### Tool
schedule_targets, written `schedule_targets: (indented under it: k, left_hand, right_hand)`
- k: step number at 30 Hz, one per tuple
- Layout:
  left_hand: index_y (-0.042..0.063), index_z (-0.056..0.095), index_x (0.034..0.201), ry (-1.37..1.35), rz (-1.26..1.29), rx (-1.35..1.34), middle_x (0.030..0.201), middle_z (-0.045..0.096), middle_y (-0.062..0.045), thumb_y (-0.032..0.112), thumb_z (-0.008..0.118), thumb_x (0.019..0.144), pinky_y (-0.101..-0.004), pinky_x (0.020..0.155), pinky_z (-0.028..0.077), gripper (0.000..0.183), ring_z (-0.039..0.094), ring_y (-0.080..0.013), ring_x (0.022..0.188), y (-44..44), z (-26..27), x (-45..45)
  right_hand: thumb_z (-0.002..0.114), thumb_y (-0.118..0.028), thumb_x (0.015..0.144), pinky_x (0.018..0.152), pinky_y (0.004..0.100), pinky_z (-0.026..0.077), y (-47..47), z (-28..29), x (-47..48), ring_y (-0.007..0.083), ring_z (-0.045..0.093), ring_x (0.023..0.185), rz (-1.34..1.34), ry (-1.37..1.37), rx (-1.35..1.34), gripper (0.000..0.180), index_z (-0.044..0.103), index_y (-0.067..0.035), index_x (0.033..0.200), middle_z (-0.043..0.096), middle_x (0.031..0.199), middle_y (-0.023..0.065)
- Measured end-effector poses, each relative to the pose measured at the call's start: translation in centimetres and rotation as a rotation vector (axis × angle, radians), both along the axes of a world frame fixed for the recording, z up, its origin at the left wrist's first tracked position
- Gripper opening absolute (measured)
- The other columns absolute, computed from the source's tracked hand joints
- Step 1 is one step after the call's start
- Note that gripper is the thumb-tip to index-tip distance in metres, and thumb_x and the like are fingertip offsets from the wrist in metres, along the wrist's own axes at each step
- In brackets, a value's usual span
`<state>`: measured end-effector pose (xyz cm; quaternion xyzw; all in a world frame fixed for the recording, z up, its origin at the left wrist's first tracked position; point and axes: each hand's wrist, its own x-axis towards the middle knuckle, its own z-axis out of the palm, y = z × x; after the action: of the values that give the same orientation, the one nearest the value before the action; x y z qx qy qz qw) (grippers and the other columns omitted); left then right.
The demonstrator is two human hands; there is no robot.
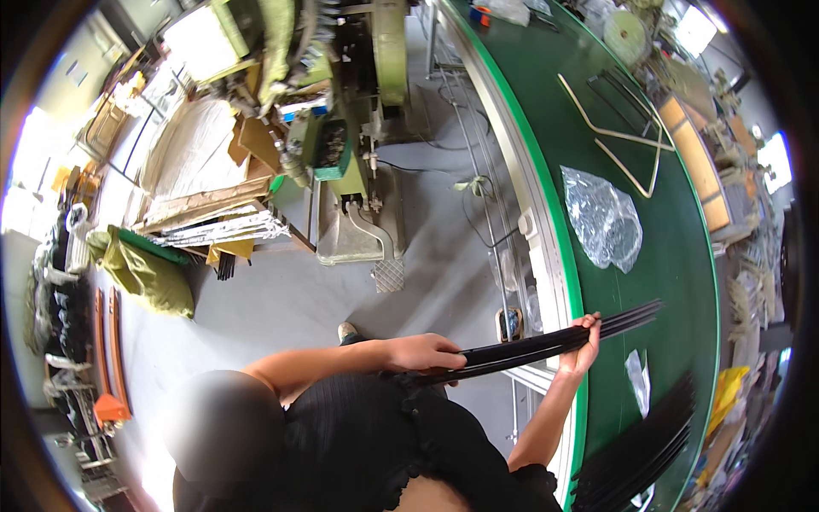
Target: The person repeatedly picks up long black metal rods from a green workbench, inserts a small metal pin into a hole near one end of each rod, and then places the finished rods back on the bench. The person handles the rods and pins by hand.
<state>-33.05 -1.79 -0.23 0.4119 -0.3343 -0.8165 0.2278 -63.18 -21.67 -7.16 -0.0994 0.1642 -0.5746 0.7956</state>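
A bundle of long, thin black strips or tubes [518, 349] lies across in front of my body. Around its near end my left hand [425, 353] is closed. My right hand [581, 349] wraps the bundle further along, above the edge of the green conveyor belt [614, 288]. Past the right hand, the strips' far ends fan out slightly over the belt. A larger pile of similar black strips [640, 441] rests on the belt to my right. Between this pile and the bundle lies a small piece of clear plastic [638, 384].
Further up the belt are a crumpled clear plastic bag [601, 217] and bent metal frames [624, 134]. Ahead stands a green press machine [345, 160] with a foot pedal [389, 275]. To the left are stacked cardboard [205, 208], a sack [144, 272] and an orange pallet jack [112, 403].
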Motion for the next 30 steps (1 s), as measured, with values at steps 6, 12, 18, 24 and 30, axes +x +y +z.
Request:
schedule_targets:
  k: [6, 12, 18, 24, 30]
  left_hand:
    - [0.007, 0.057, 0.108, 0.318, 1.106, 0.378, 0.105, 0.062, -0.008, 0.034, 0.044, 0.096, -0.0344, 0.081, 0.049, 0.032, 0.059, -0.0196, 0.095, 6.7, 1.3, 6.1]
    - [0.006, 0.057, 0.100, 0.515, 1.336, 0.360, 0.092, 0.062, -0.007, 0.026, 0.056, 0.090, -0.0348, 0.078, 0.050, 0.023, 0.060, -0.0198, 0.086, 11.3, -2.0, 12.2]
    - [0.003, 0.030, 0.139, 0.245, 1.031, -0.349, 0.139, 0.038, -0.010, 0.043, 0.067, 0.081, -0.0366, 0.106, 0.027, 0.079, 0.032, -0.0202, 0.130, 15.6, -0.8, 19.1]
    - [0.004, 0.040, 0.132, 0.631, 1.245, -0.508, 0.132, 0.047, -0.014, 0.046, 0.072, 0.075, -0.0424, 0.105, 0.032, 0.078, 0.041, -0.0260, 0.127, 16.4, 4.5, 25.1]
    - [0.009, 0.057, 0.112, 0.553, 1.245, -0.218, 0.112, 0.061, -0.012, 0.036, 0.064, 0.085, -0.0394, 0.090, 0.047, 0.039, 0.059, -0.0239, 0.104, 15.4, 0.6, 24.7]
  right_hand:
    - [0.058, -0.016, 0.091, 0.095, 0.0405, 0.043, 5.1, 12.4, 13.6, 0.0178, 0.054, 0.081, -0.071, 0.235, -0.265, 0.027, 0.045, -0.009, 0.114, 0.052, 0.088, 0.0050]
    - [0.058, -0.016, 0.090, 0.085, 0.0444, 0.045, 13.2, 18.4, 28.8, 0.0202, 0.055, 0.077, 0.271, 0.318, -0.629, 0.030, 0.042, -0.012, 0.115, 0.058, 0.083, 0.0079]
    - [0.056, -0.005, 0.088, 0.071, 0.0352, 0.050, 16.7, 20.7, 36.3, 0.0205, 0.060, 0.074, 1.114, 0.593, -0.877, 0.021, 0.047, 0.001, 0.107, 0.060, 0.079, 0.0103]
    - [0.064, -0.012, 0.084, 0.063, 0.0277, 0.051, 16.5, 15.5, 38.8, 0.0135, 0.058, 0.070, 2.015, 1.068, -0.539, 0.028, 0.053, 0.002, 0.105, 0.057, 0.076, 0.0055]
    - [0.067, -0.019, 0.082, 0.065, 0.0291, 0.051, 11.4, 10.7, 40.3, 0.0140, 0.058, 0.071, 2.362, 0.936, -0.549, 0.032, 0.053, 0.000, 0.104, 0.056, 0.079, 0.0052]
